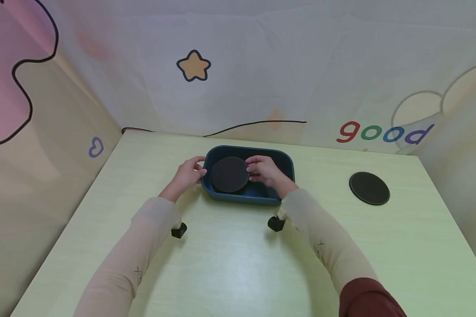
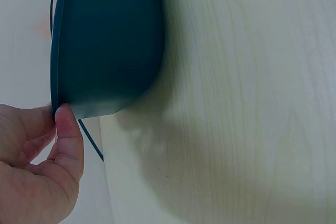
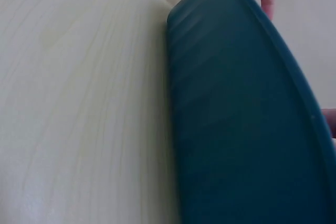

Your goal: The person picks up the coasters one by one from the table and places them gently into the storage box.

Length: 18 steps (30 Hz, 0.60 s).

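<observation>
A dark blue rectangular bin [image 1: 242, 200] with rounded corners stands on the table, its side wall [image 2: 113, 35] close up in the left wrist view. My left hand [image 1: 185, 176] pinches the bin's left rim between thumb and fingers. Inside the bin, toward its left, is a round black coaster [image 1: 230, 175]. My right hand [image 1: 268, 171] reaches in over the front rim and pinches the coaster's right edge. In the right wrist view the bin wall [image 3: 236, 103] hides nearly all of the right hand.
Another round black coaster [image 1: 369, 188] lies flat on the pale wooden table [image 1: 230, 264], to the right of the bin. Behind the table hangs a printed cloth [image 1: 258, 79] with a star and the word "good". Small black devices [image 1: 276, 223] sit under both wrists.
</observation>
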Each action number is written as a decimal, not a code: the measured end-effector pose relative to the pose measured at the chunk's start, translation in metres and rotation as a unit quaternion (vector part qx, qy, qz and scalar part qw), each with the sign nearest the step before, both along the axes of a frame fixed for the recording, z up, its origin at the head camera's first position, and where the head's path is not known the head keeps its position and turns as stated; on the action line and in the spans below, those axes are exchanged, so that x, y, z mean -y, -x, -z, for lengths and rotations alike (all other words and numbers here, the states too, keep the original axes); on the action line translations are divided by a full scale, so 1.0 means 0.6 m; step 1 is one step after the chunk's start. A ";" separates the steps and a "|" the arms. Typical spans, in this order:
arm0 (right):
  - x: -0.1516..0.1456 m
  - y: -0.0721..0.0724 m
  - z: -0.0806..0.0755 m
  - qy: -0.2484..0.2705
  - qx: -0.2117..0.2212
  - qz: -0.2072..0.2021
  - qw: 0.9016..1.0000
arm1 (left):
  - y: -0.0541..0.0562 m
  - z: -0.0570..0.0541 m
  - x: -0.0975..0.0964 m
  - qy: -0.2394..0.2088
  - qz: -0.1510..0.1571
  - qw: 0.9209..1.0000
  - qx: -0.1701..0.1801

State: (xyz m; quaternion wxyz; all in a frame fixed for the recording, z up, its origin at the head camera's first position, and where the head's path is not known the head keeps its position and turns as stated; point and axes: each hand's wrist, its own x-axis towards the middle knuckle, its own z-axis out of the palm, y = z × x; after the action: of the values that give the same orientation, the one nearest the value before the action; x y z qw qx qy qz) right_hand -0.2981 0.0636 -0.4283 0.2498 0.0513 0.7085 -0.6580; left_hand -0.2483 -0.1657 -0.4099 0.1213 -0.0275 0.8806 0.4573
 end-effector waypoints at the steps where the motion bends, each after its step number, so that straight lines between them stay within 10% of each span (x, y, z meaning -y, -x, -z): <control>1: 0.001 0.000 0.001 -0.003 0.001 0.001 1.000 | 0.000 0.000 0.000 0.001 -0.001 1.000 -0.001; 18: 0.007 -0.002 0.011 -0.080 0.015 0.013 0.997 | -0.001 0.000 -0.002 -0.005 -0.004 1.000 -0.001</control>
State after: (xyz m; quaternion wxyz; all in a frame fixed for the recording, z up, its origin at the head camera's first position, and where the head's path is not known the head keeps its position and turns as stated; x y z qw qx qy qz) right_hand -0.2967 0.0593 -0.4348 0.2473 0.0901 0.7544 -0.6014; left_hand -0.2475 -0.1647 -0.4099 0.1188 -0.0294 0.8781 0.4625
